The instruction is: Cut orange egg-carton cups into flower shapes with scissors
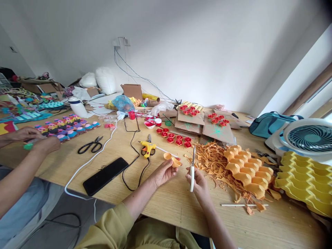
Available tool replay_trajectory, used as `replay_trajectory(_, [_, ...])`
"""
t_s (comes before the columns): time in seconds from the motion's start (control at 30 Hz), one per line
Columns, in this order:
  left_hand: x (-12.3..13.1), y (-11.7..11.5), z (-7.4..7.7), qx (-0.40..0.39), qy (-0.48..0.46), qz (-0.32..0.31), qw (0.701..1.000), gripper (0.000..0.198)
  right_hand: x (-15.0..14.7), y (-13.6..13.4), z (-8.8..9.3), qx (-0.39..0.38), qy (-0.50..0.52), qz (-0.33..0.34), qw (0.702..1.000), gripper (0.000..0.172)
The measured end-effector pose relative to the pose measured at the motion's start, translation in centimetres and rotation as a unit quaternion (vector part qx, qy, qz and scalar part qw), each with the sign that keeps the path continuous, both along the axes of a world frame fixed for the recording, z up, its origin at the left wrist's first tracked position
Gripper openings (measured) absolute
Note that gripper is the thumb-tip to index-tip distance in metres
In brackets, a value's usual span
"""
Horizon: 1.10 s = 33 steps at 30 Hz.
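Observation:
My left hand (166,173) pinches an orange egg-carton cup (176,162) between thumb and fingers. A second orange cup (167,156) shows just beyond the thumb; I cannot tell whether it is joined to the first. In my right hand (199,183) is a pair of white-handled scissors (192,173), blades pointing up and away from me, apart from the cup. Orange carton scraps (212,159) lie heaped beyond the right hand. Beside the heap rests an orange egg carton (246,169). Beyond my left hand is a yellow glue gun (148,148).
Red carton flowers (178,140) sit near cardboard sheets (218,131). A black phone (105,175), black scissors (90,145) and cables lie to the left. A yellow egg tray (306,183) and a fan (311,136) stand right. At far left, another person's hands (44,140) work near painted carton cups (67,128).

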State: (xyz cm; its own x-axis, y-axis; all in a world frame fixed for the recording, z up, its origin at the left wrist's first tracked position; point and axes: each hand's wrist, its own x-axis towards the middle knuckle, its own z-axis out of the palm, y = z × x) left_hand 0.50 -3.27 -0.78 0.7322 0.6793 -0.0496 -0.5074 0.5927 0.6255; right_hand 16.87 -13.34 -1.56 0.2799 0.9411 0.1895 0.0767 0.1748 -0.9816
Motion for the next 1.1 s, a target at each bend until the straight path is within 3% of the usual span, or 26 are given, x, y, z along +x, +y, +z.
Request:
replay_trajectory(0.1, [0.1, 0.0, -0.3, -0.009, 0.021, -0.018, 1.000, 0.038, 0.0, -0.1, 0.3, 0.017, -0.011, -0.005, 1.000, 0.040])
replay_trajectory(0.2, [0.3, 0.0, -0.5, 0.004, 0.038, -0.028, 0.999, 0.037, -0.2, -0.1, 0.4, 0.028, -0.041, -0.033, 0.998, 0.034])
replay_trajectory(0.37, [0.5, -0.4, -0.4, 0.074, 0.095, -0.031, 0.992, 0.044, -0.3, 0.0, 0.2, 0.057, -0.077, -0.088, 0.991, 0.026])
replay_trajectory(0.53, [1.0, -1.0, 0.0, 0.120, 0.153, -0.035, 0.980, 0.050, -0.6, 0.3, 0.4, 0.091, -0.049, -0.086, 0.991, 0.023])
replay_trajectory(0.67, [1.2, -1.4, 0.1, 0.139, 0.181, -0.041, 0.973, 0.051, -1.1, 0.3, 0.7, 0.075, -0.008, -0.061, 0.995, 0.032])
replay_trajectory(0.83, [1.0, -1.1, -0.1, 0.193, 0.198, -0.049, 0.960, 0.047, -1.2, 0.7, 0.9, 0.077, -0.021, -0.066, 0.995, 0.029])
replay_trajectory(1.1, [0.9, -0.9, 0.3, 0.252, 0.225, 0.007, 0.941, 0.044, -1.1, 1.0, 0.8, 0.089, -0.044, -0.097, 0.990, 0.020])
